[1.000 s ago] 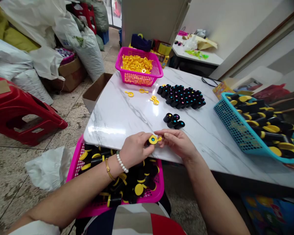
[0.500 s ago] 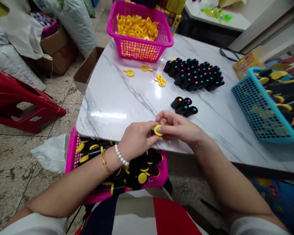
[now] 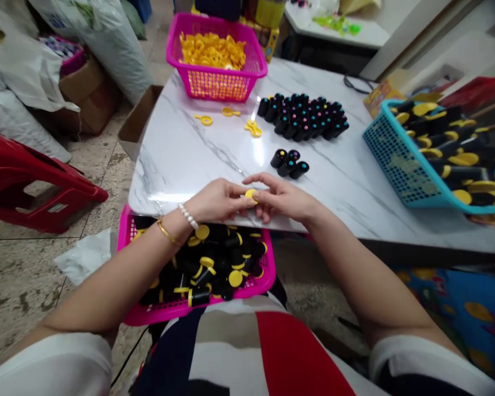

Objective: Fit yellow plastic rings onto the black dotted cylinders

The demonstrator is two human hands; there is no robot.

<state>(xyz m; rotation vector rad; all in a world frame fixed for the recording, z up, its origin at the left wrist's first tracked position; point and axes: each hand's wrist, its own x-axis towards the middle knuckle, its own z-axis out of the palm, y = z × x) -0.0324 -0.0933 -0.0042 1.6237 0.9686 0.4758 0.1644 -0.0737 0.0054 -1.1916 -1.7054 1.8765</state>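
Observation:
Over the near edge of the table, a small black tube with a round yellow cap (image 3: 251, 196) is between my two hands; only its cap shows clearly now. My left hand (image 3: 220, 199) pinches it from the left, thumb and fingers closed. From the other side, the thumb of my right hand (image 3: 284, 199) presses on the cap, with the fingers curled behind. Just beyond my hands stands a little group of black tubes (image 3: 289, 163) with coloured tops. Below my left wrist, a pink basket (image 3: 268, 275) holds many black tubes with yellow caps.
Another pink basket (image 3: 175, 55) of yellow ring-shaped parts stands at the back. Loose yellow ring pieces (image 3: 205, 120) lie before it. A block of upright black tubes (image 3: 303, 116) stands further right. The blue basket (image 3: 396, 165) at right holds capped tubes. A red stool (image 3: 37, 181) is at left.
The view has shifted, so the table things sit further left and the blue basket shows more. My hands stay together on the capped tube, its black body now mostly hidden.

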